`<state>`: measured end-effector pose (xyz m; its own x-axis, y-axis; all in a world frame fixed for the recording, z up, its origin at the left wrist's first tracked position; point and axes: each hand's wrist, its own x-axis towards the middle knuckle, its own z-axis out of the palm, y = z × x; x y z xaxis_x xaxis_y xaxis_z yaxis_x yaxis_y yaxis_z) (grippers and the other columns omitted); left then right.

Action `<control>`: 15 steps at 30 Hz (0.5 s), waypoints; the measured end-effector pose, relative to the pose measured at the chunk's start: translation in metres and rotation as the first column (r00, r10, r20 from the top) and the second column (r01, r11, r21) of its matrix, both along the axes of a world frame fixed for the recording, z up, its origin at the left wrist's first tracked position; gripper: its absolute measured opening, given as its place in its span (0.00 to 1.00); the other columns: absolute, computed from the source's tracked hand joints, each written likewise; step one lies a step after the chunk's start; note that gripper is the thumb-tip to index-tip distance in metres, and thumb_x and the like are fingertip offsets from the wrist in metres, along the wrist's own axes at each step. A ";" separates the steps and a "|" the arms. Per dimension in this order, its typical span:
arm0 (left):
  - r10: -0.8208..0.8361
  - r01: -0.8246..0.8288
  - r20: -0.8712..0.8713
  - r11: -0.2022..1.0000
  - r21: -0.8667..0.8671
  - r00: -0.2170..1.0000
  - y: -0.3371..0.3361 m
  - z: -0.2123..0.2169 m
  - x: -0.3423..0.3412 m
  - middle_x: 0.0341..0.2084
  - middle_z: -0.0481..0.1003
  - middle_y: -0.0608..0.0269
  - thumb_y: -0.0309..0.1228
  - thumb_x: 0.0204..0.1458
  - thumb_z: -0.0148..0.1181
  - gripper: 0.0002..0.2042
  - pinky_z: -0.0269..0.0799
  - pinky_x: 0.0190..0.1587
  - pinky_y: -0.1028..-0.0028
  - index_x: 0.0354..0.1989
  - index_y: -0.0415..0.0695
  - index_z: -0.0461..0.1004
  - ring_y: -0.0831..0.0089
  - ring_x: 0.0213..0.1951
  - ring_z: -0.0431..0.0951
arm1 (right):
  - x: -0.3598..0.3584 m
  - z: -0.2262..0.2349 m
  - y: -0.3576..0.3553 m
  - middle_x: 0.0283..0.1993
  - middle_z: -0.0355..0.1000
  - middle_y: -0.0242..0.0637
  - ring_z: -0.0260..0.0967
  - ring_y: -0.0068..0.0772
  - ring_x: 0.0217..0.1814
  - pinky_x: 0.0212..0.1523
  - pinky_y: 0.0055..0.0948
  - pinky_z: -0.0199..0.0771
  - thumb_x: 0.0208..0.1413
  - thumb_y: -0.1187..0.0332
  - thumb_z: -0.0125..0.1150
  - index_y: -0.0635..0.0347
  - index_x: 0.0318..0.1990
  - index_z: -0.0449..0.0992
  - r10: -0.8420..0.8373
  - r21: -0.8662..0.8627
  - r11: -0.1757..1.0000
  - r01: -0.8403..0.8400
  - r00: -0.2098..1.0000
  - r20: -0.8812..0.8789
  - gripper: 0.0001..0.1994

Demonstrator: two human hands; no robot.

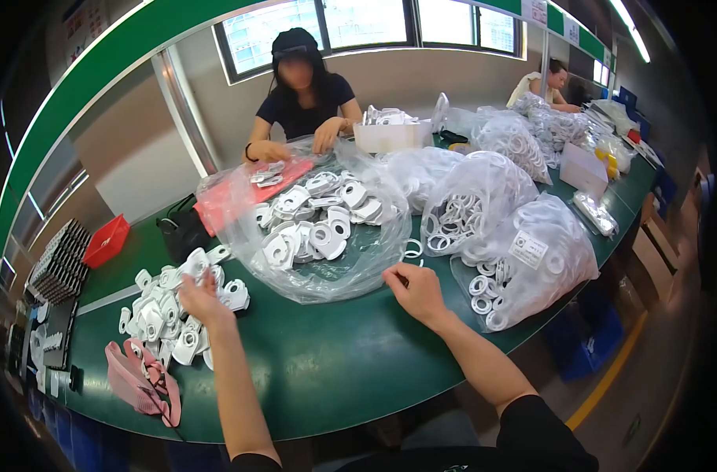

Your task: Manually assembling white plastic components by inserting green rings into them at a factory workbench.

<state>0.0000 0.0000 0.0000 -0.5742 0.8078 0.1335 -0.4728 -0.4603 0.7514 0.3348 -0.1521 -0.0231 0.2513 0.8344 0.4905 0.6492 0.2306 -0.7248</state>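
Note:
On the left of the table, my left hand (206, 297) reaches over a pile of white plastic parts (168, 305). Its fingers are closed on a white plastic part (195, 263) at the pile's upper edge. My right hand (418, 293) is over the table right of the middle, its fingers curled in. What it holds, if anything, is hidden. Just beyond its knuckles are a couple of white rings (412, 253). Between and beyond my hands lies an open clear plastic bag (319, 291), with several white oval parts (320, 236) in it.
Clear bags of white rings (555, 271) stand at right. A pink strap-like cloth (134, 381) lies near the left pile. Behind are a red tray (106, 241), a black bag (181, 234) and a white box (390, 136). A co-worker (303, 102) sits opposite, both hands at the bag; another person (543, 85) works far right.

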 end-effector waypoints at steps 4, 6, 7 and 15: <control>0.062 -0.068 -0.058 0.993 -0.100 0.996 0.020 0.007 0.025 0.43 0.66 0.55 0.34 0.54 0.52 0.23 0.72 0.32 0.71 0.55 0.35 0.55 0.65 0.37 0.73 | 0.017 0.012 0.000 0.21 0.72 0.37 0.69 0.38 0.22 0.24 0.32 0.66 0.51 0.64 0.58 0.59 0.29 0.77 -0.171 0.040 0.985 0.171 0.985 -0.006 0.08; -0.142 0.073 -0.498 0.985 -0.156 0.856 0.025 0.003 0.054 0.42 0.69 0.56 0.33 0.52 0.53 0.21 0.71 0.35 0.71 0.52 0.37 0.63 0.67 0.37 0.73 | 0.021 0.015 -0.001 0.24 0.72 0.38 0.70 0.39 0.25 0.27 0.33 0.68 0.49 0.66 0.59 0.59 0.30 0.77 -0.212 0.058 0.975 0.213 0.977 -0.016 0.07; -0.244 0.142 -0.691 0.969 -0.202 0.680 0.028 -0.001 0.071 0.42 0.70 0.55 0.33 0.51 0.54 0.20 0.70 0.37 0.70 0.51 0.37 0.65 0.66 0.39 0.72 | 0.026 0.014 -0.002 0.24 0.72 0.38 0.70 0.39 0.25 0.27 0.33 0.68 0.49 0.66 0.59 0.59 0.30 0.77 -0.214 0.061 0.975 0.214 0.977 -0.012 0.07; -0.009 0.000 -0.987 1.000 -0.009 -0.161 0.021 -0.042 0.163 0.52 0.64 0.51 0.37 0.44 0.62 0.27 0.54 0.57 0.56 0.52 0.37 0.64 0.53 0.56 0.59 | 0.057 0.006 -0.065 0.42 0.69 0.36 0.63 0.40 0.50 0.51 0.42 0.60 0.38 0.67 0.68 0.56 0.40 0.74 -0.207 -0.110 0.938 0.328 0.787 0.582 0.18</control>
<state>0.1626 0.0213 -0.0423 0.2242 0.8127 0.5379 0.8179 -0.4570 0.3495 0.3915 -0.2166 -0.0171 0.2150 0.8670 0.4496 0.9654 -0.1192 -0.2318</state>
